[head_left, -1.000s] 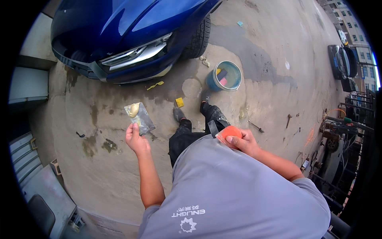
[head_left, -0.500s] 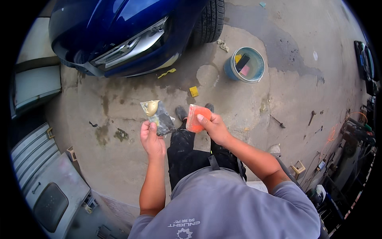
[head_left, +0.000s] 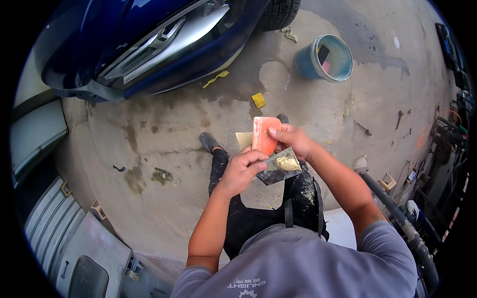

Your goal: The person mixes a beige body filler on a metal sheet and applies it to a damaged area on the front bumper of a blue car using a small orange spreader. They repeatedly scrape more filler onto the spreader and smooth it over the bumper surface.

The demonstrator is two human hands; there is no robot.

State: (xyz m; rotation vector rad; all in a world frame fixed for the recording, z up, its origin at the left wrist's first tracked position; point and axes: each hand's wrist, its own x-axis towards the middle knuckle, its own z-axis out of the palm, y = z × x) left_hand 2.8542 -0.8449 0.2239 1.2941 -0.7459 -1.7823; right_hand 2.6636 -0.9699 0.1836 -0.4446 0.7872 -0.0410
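Note:
My left hand (head_left: 242, 172) is closed on a dark, putty-smeared mixing board (head_left: 269, 176), its thumb along the near edge. A cream-coloured blob of putty (head_left: 288, 163) lies on the board's right part. My right hand (head_left: 296, 140) grips an orange-red putty spreader (head_left: 266, 133), thumb on its face. The spreader stands just beyond the board, its lower end beside my left fingers; whether they touch it I cannot tell. A thin tan sheet (head_left: 243, 139) sticks out behind the spreader; what holds it is hidden.
A blue car's front (head_left: 164, 54) fills the upper left. Beyond my hands stands a blue bucket (head_left: 310, 64) with a black block and a pink piece in it. A yellow square (head_left: 258, 100) and a yellow strip (head_left: 215, 79) lie on the concrete floor. Tools lie at the right.
My hands have come together. The board has swung round to the right, beneath the spreader, and the tan sheet now shows. My left foot has stepped left, and the view has shifted nearer the car.

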